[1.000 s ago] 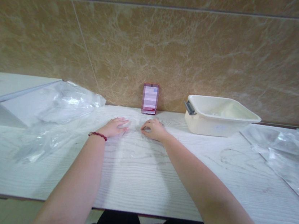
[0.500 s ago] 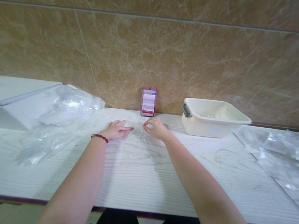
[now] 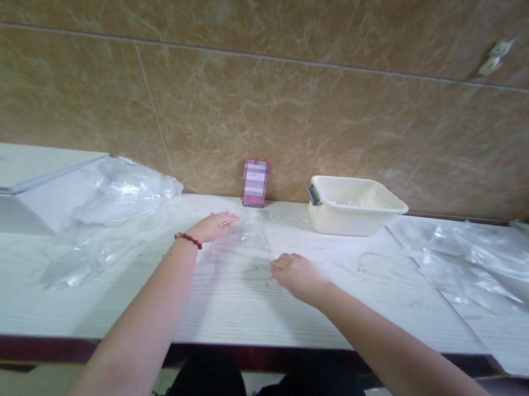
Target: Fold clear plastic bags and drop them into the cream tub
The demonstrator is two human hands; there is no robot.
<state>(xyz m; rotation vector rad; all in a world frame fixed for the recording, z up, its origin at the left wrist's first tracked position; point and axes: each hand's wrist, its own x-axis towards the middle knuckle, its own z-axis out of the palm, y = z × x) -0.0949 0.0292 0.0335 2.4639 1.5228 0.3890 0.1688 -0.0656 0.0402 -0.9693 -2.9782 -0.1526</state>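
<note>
Near the middle of the table my left hand [image 3: 216,226], with a red bead bracelet on the wrist, is open. Its fingers stretch out beside a thin, clear plastic bag [image 3: 253,230] lying flat below the phone. My right hand [image 3: 297,275] is closer to the front, to the right of that bag. Its fingers are curled together; a faint clear edge shows at the fingertips, too indistinct to name.
A phone [image 3: 255,183] leans on the wall. To its right stands a cream plastic bin [image 3: 339,221] with a grey handle. Clear plastic bags [image 3: 124,187] lie against a white box [image 3: 36,208] at left. More plastic sheeting [image 3: 469,261] covers the right side.
My right hand has moved from the bag toward me and slightly right. My left hand has shifted a little right. The whole view has also shifted slightly.
</note>
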